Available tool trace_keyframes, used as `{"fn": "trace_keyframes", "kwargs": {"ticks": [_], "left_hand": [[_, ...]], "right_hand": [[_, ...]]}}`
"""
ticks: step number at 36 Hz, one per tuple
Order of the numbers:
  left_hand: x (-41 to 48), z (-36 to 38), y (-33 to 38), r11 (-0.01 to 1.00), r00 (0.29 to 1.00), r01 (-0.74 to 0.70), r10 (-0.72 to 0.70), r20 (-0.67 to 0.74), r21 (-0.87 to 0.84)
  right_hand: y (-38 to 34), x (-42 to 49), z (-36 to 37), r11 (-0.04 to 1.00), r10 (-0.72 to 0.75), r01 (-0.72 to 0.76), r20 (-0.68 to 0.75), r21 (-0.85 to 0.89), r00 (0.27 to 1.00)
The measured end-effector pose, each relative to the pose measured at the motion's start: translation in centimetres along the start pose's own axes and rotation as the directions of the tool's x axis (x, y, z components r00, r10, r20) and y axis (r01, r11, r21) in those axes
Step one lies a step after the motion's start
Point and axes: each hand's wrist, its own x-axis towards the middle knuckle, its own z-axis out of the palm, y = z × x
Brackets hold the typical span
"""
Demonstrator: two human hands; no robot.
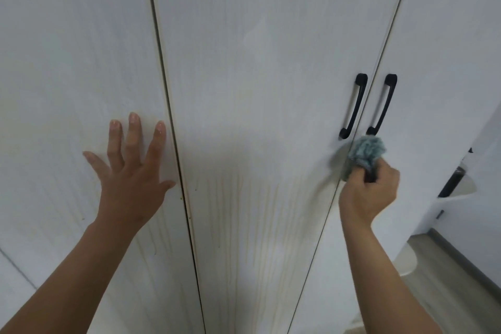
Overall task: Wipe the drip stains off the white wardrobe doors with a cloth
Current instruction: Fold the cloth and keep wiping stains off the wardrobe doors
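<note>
White wardrobe doors fill the view. The middle door [257,76] carries faint yellowish drip stains [244,214] running down its lower half. My left hand [130,171] lies flat with fingers spread on the left door [67,62], just left of the gap. My right hand [368,192] grips a crumpled blue-grey cloth [366,150] and presses it on the seam between the middle and right doors, just below the two black handles [352,106].
A second black handle [383,104] sits on the right door [447,49]. Wood-look floor [447,293] and a white wall with a baseboard show at the lower right. A rounded white shelf edge [466,187] juts out beside the wardrobe.
</note>
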Motion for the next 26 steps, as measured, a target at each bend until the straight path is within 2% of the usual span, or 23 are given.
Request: {"fn": "trace_keyframes", "kwargs": {"ticks": [2, 5, 11, 13, 18, 20, 22, 24, 26], "left_hand": [[0.0, 0.0, 0.0, 1.000, 1.000, 0.000, 0.000, 0.002, 0.002], [0.0, 0.2, -0.1, 1.000, 1.000, -0.006, 0.006, -0.007, 0.005], [0.1, 0.5, 0.0, 1.000, 1.000, 0.002, -0.002, -0.009, 0.010], [0.1, 0.6, -0.1, 1.000, 1.000, 0.003, -0.003, -0.012, 0.013], [0.1, 0.8, -0.2, 1.000, 1.000, 0.003, -0.002, -0.020, 0.015], [0.1, 0.9, -0.3, 1.000, 1.000, 0.005, -0.004, -0.022, 0.018], [0.1, 0.9, -0.3, 1.000, 1.000, 0.004, -0.004, -0.019, 0.021], [0.1, 0.8, -0.2, 1.000, 1.000, 0.010, -0.010, -0.017, 0.022], [0.1, 0.7, -0.2, 1.000, 1.000, 0.018, -0.018, -0.012, 0.021]], "right_hand": [[0.7, 1.2, 0.2, 1.000, -0.018, 0.018, 0.001, 0.017, 1.000], [2.6, 1.4, 1.2, 0.997, -0.069, 0.072, 0.119, -0.023, 0.990], [5.4, -3.1, 3.0, 0.997, -0.075, 0.078, 0.180, -0.009, 0.981], [6.0, -5.4, 3.1, 0.992, -0.114, 0.123, 0.221, -0.027, 0.969], [7.4, -8.3, 1.6, 0.957, -0.236, 0.286, 0.451, -0.045, 0.861], [6.6, -7.3, 1.2, 0.985, -0.156, 0.171, 0.405, -0.001, 0.901], [5.2, -5.5, 1.3, 0.997, 0.037, -0.053, 0.246, 0.061, 0.969], [4.2, -3.5, 1.7, 0.971, 0.200, -0.210, 0.093, 0.115, 0.975], [3.6, -2.5, 2.4, 0.961, 0.241, -0.243, 0.030, 0.132, 0.970]]}}
